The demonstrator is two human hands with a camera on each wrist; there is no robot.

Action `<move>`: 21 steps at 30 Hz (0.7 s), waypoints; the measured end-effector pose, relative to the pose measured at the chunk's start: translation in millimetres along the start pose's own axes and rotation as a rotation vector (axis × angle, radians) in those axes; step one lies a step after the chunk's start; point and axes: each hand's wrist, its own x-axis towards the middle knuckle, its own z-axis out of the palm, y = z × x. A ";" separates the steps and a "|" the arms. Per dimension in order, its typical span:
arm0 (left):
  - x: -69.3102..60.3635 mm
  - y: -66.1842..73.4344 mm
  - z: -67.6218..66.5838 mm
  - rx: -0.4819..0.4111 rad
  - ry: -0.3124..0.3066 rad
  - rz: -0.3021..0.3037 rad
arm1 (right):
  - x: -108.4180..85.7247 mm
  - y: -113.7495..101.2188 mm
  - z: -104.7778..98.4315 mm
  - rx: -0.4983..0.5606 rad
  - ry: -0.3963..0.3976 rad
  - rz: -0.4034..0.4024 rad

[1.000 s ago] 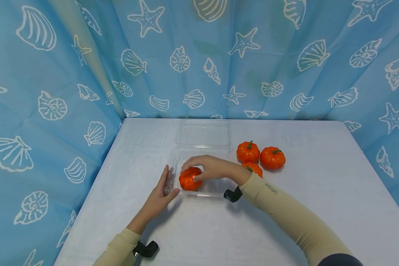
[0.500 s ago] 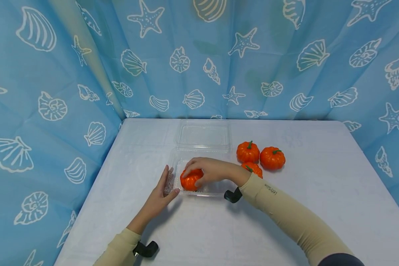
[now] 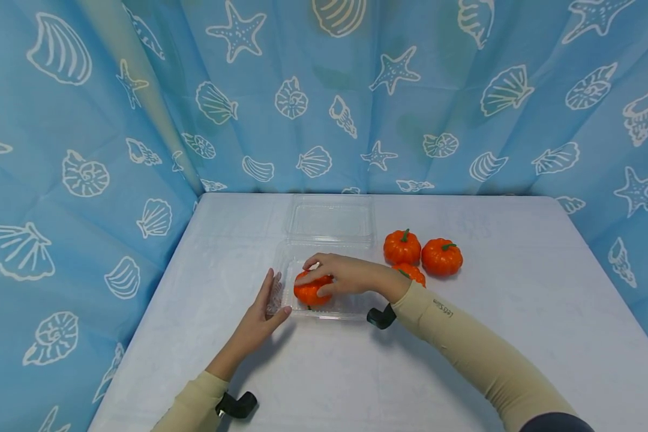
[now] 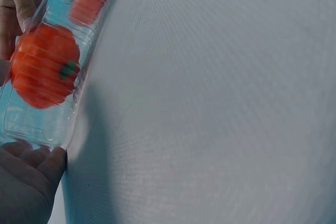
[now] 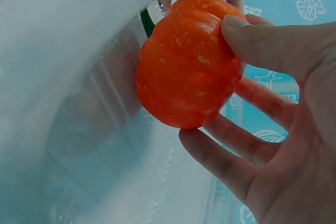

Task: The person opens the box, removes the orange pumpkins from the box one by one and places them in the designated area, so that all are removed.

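A small orange pumpkin (image 3: 309,294) lies in the left part of a clear plastic clamshell box (image 3: 351,314). My right hand (image 3: 351,275) holds it from above, thumb on one side and fingertips on the other. The right wrist view shows the pumpkin (image 5: 186,66) between thumb and fingers, its underside hidden. In the left wrist view, the green stem (image 4: 67,70) points sideways toward the box's front wall. At the box's left end rests my left hand (image 3: 256,324), fingers straight along the side and thumb by the front corner.
The box's lid (image 3: 332,219) lies folded back on the white-covered table (image 3: 324,384). Right of the box sit three more pumpkins: one at the back (image 3: 402,247), one to the right (image 3: 441,258), and one (image 3: 410,273) partly behind my right forearm. A blue shell-patterned curtain (image 3: 313,90) hangs behind.
The pumpkin in my right hand has shifted slightly right and turned, so its stem shows at the front lower edge. My right fingers have changed position on it. The left hand has stayed put.
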 end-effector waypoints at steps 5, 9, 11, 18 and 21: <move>-0.3 0.7 0.0 -0.002 -0.002 -0.005 | -2.2 -0.4 -0.7 0.010 0.032 0.043; 0.0 0.9 0.3 0.008 0.001 -0.014 | -4.0 0.6 -2.1 0.039 0.062 0.066; -0.2 0.9 0.6 0.010 0.002 -0.018 | -5.3 2.0 -2.6 0.047 0.083 0.066; -0.5 1.1 1.3 0.015 0.007 -0.019 | -8.5 10.5 -4.0 0.013 0.092 0.050; -0.3 1.1 1.7 0.019 0.007 -0.020 | -10.2 12.4 -4.2 0.021 0.100 0.067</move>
